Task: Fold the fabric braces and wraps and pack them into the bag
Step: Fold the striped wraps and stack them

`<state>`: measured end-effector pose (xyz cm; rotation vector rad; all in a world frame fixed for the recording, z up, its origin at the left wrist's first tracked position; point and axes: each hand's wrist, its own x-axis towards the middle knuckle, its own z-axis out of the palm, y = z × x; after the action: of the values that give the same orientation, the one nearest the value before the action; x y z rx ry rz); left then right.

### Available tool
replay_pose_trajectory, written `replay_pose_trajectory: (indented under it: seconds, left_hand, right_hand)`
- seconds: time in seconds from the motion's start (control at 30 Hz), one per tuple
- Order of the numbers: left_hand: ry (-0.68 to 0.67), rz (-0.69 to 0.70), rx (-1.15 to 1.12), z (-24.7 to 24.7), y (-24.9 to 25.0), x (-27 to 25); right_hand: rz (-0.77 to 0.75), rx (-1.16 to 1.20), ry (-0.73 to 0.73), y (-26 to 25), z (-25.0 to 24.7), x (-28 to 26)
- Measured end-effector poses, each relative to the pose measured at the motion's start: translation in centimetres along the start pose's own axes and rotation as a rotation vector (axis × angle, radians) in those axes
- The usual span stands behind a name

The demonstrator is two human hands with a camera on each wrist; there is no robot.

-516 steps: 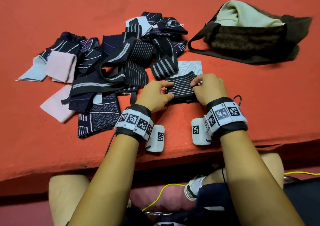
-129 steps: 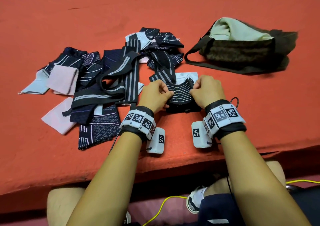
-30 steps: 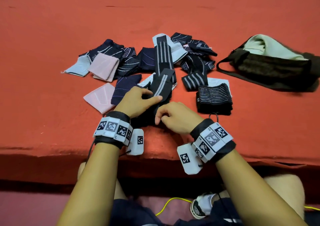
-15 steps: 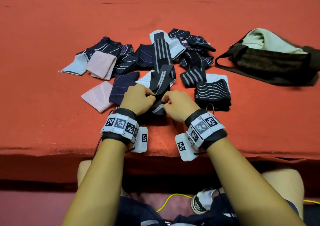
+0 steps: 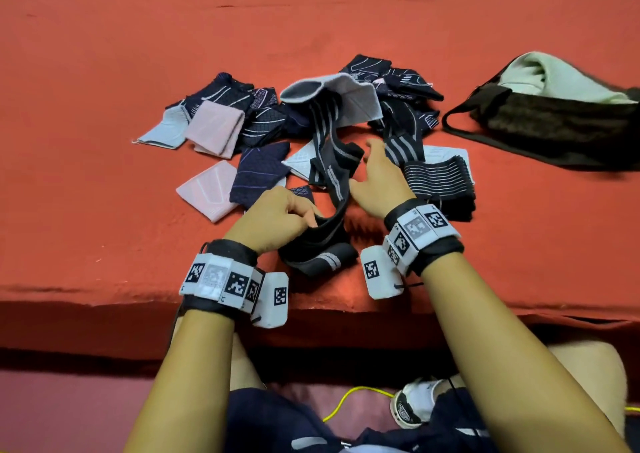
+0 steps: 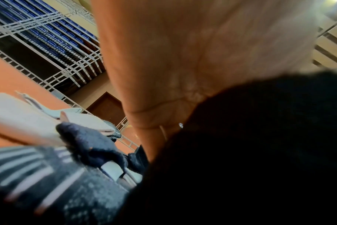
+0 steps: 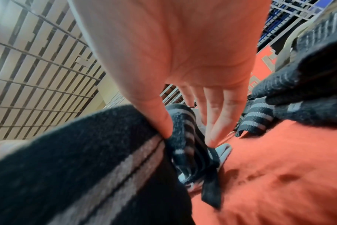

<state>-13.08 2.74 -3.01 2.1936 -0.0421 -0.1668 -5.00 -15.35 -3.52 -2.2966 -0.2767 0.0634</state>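
From the head view the left hand (image 5: 273,217) pinches the near end of a black grey-striped wrap (image 5: 329,189) on the red surface (image 5: 104,210), beside the loose pile (image 5: 263,123); the bag (image 5: 554,120) lies far right. The right wrist view adds what that misses – the right hand (image 7: 183,60) is spread, fingers (image 7: 219,115) straight, thumb touching the wrap (image 7: 185,137). The left wrist view shows only palm (image 6: 183,60) – blurred.

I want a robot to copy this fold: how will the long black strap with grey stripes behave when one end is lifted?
Probably very floppy: the striped strap already sags and twists between the left hand and the pile. Likely light, since a pinch holds its near end up. It may drag neighbours along, as its far end lies under the grey-white sleeve.
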Motion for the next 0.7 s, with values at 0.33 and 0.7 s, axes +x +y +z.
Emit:
replay_pose_trajectory:
  seconds: [0.33, 0.7]
  left_hand:
    - [0.215, -0.056, 0.173, -2.9, -1.1, 0.2]
    - [0.057, -0.004, 0.142, -2.6, 0.2, 0.8]
  right_hand:
    - [-0.129, -0.201, -0.041, -1.1, 0.5, 1.3]
    - [-0.309, -0.264, -0.058, -2.2, 2.4, 0.9]
